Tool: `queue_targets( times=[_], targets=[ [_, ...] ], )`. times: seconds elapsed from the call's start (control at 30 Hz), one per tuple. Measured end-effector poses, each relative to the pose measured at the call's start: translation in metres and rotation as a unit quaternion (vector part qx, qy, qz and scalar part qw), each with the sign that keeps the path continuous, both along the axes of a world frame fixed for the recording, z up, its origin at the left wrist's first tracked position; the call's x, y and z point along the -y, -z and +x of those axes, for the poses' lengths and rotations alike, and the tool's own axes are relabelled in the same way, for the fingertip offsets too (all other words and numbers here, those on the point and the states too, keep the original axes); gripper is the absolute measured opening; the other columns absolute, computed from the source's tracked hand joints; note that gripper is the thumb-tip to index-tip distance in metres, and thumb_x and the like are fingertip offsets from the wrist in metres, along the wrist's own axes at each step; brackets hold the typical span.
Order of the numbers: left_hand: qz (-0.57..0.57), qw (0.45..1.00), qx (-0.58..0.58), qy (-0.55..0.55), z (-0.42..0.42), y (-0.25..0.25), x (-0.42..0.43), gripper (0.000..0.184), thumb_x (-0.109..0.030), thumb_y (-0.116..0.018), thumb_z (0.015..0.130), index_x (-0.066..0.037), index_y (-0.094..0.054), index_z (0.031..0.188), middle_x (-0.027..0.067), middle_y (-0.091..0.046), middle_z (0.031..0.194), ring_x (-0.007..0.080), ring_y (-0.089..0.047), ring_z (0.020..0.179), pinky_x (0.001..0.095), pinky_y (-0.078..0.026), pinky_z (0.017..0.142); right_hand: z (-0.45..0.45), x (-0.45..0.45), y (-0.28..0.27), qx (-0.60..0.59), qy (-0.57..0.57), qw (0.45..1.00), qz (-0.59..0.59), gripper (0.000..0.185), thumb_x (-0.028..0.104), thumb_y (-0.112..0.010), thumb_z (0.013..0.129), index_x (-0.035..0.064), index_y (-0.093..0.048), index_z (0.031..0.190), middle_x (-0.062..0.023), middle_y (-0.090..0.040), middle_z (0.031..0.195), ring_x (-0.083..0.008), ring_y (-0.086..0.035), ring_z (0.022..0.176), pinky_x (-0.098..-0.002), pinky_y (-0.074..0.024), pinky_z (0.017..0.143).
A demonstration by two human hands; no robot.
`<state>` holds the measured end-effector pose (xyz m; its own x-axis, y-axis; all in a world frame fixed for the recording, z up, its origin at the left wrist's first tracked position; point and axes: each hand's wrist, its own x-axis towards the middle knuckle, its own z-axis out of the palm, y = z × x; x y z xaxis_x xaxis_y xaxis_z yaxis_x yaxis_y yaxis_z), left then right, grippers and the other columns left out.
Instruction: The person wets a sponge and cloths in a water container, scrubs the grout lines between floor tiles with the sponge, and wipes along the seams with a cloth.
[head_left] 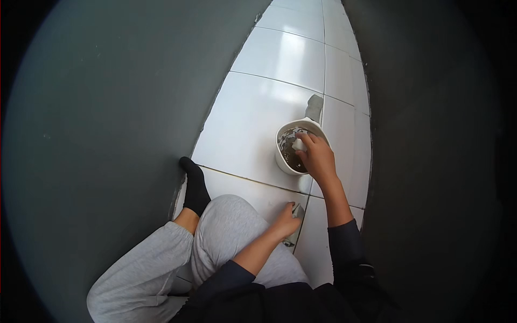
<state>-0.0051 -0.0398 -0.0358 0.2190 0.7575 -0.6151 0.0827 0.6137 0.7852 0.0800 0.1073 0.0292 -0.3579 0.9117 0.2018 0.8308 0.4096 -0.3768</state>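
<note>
A white dipper-like container (281, 156) holding dark liquid stands on the tiled floor. My right hand (318, 156) reaches over its rim, fingers closed around a small whitish lump (300, 144) that looks like a wad of cloth or sponge; its exact kind is unclear. Beside my knee, my left hand (285, 219) is closed on a grey-green folded cloth (293, 237), which hangs down to the floor tiles. A grey elongated piece (313, 107) extends from the container's far side; whether it is the handle or a cloth over it, I cannot tell.
White glossy tiles (258, 118) form a narrow strip running away from me. Dark grey walls or surfaces (118, 107) border it on both sides. My bent leg in grey trousers (229, 220) and a black-socked foot (195, 185) lie at the left.
</note>
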Motion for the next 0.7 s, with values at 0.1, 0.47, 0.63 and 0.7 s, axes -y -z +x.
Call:
queue_targets(
  times=[0.1, 0.47, 0.63, 0.7],
  targets=[
    [-0.021, 0.999, 0.015, -0.037, -0.002, -0.007, -0.003, 0.06, -0.005, -0.051, 0.082, -0.001, -0.03, 0.138, 0.0231, -0.048, 0.127, 0.0297, -0.05, 0.114, 0.035, -0.04, 0.095, 0.01, 0.003, 0.002, -0.018, 0.012, 1.0, 0.02, 0.04, 0.008, -0.071, 0.073, 0.0097, -0.058, 0.111, -0.0096, -0.063, 0.101, -0.0248, -0.06, 0.094, -0.0354, -0.0501, 0.079],
    [0.04, 0.986, -0.016, -0.163, 0.0, 0.019, 0.002, 0.065, 0.0, -0.046, 0.081, -0.006, -0.023, 0.142, 0.0219, -0.044, 0.129, 0.0279, -0.047, 0.116, 0.0326, -0.038, 0.097, 0.08, 0.098, 0.038, -0.551, 0.215, 0.753, -0.288, 0.027, 0.011, -0.06, 0.088, 0.0068, -0.051, 0.113, -0.004, -0.059, 0.105, -0.0107, -0.057, 0.092, -0.0277, -0.0505, 0.079],
    [0.184, 0.956, -0.002, -0.226, -0.022, 0.006, -0.01, 0.066, 0.003, -0.047, 0.079, -0.002, -0.023, 0.141, 0.025, -0.04, 0.131, 0.0321, -0.043, 0.121, 0.0378, -0.034, 0.102, 0.087, 0.113, 0.082, -0.472, 0.204, 0.8, -0.31, 0.028, 0.012, -0.062, 0.087, 0.0069, -0.054, 0.113, -0.0044, -0.06, 0.105, -0.0117, -0.057, 0.092, -0.0281, -0.0494, 0.081],
    [0.187, 0.958, -0.006, -0.218, -0.039, -0.011, -0.02, 0.066, 0.004, -0.048, 0.08, -0.002, -0.023, 0.141, 0.0247, -0.042, 0.13, 0.0309, -0.044, 0.12, 0.0369, -0.035, 0.101, 0.076, 0.11, 0.075, -0.355, 0.204, 0.868, -0.28, 0.022, 0.006, -0.063, 0.084, 0.0031, -0.059, 0.106, -0.0058, -0.061, 0.1, -0.0129, -0.058, 0.091, -0.0298, -0.0511, 0.079]
  ],
)
